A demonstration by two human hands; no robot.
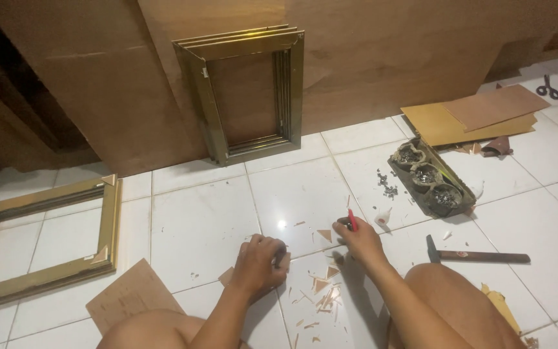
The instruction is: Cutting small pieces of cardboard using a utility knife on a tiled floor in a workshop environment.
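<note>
Red-handled cutter (352, 220) pinched in right hand (360, 242); left hand (258, 264) fingers curled, pressing brown board scrap (228, 276) on tile.

By my right hand (358, 244) I see a red-handled cutter (351, 220); beyond it, gold frames (248, 90) on white tiles (195, 220).

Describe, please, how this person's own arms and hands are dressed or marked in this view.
Both forearms are bare, with no sleeves in view. The left hand and the right hand wear no gloves, and no watch, ring or bracelet can be made out on either.
</note>
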